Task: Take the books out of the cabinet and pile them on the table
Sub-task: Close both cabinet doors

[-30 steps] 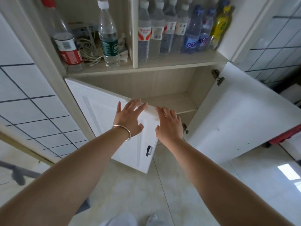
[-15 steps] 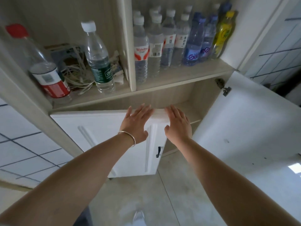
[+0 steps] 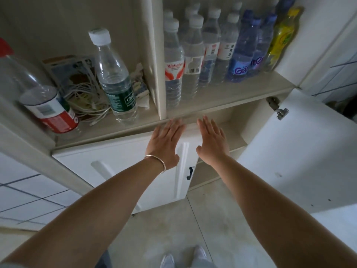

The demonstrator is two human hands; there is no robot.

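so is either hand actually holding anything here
Nothing is held. The left hand lies flat and open on the left cabinet door near its top edge; the right hand is open beside it.

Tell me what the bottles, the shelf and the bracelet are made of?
The green-label bottle looks like clear thin plastic: see-through, ribbed, screw cap. The shelf looks like pale wood-look board, with faint grain; whether it is solid wood I cannot tell. The bracelet on the left wrist looks like shiny metal, perhaps silver, a thin glinting band.
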